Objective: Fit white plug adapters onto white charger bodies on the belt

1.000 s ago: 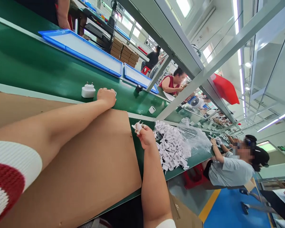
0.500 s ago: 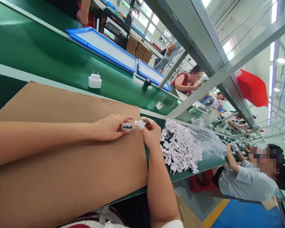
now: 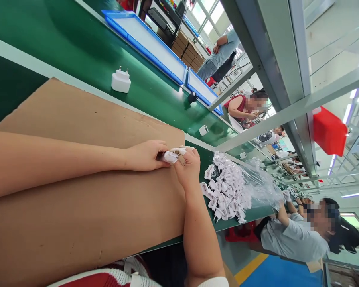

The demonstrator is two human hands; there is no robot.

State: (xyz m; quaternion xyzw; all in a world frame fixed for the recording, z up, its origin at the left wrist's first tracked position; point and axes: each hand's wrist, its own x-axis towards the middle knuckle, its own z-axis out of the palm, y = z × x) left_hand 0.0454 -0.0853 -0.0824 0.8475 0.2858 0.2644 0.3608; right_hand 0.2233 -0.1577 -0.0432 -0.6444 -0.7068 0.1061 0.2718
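My left hand [image 3: 145, 156] reaches in from the left above the cardboard, its fingers closed around a small white plug charger housing [image 3: 164, 158]. White covers sit on the thumb and a finger of my right hand [image 3: 187, 165]. Those fingertips are pinched together and touch the housing's open end. A small brownish thing shows between them, too small to make out. Most of the housing is hidden by my fingers. To the right of my right hand lies a heap of white plug parts [image 3: 227, 191], partly in a clear plastic bag [image 3: 261, 179].
A cardboard sheet [image 3: 92, 223] covers the bench under my arms. On the green belt [image 3: 155, 107] stand a white plug charger [image 3: 121, 80], a black piece [image 3: 192, 97] and another white charger [image 3: 203, 130]. Blue-rimmed trays [image 3: 149, 44] line the far side. A co-worker [image 3: 296, 235] sits at right.
My right hand has moved left onto the charger housing, whose open end faced me before and is now covered by fingers. The whole view has shifted and tilted.
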